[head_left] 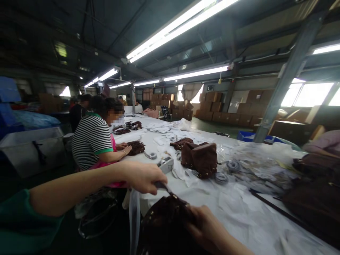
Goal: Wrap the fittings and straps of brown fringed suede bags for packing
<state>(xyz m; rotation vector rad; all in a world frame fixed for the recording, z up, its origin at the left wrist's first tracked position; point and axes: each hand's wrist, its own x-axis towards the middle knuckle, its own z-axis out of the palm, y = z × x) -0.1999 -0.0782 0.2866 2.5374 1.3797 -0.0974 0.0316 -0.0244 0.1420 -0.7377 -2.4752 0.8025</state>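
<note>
My left hand (145, 177) is closed in a pinch around a thin dark strap or tool that runs down to a dark brown leather bag (164, 226) at the table's near edge. A strip of clear plastic (134, 216) hangs below that hand. My right hand (205, 226) grips the side of the same bag, fingers curled on its leather. Another brown studded bag (203, 159) stands farther out on the white table (239, 209).
A person in a striped shirt (91, 140) sits to the left, hands on a brown fringed piece (136, 147). Tape rolls (151, 154), paper scraps and crumpled plastic (260, 163) litter the table. More dark bags (313, 198) lie at right. Cardboard boxes (212, 106) stack behind.
</note>
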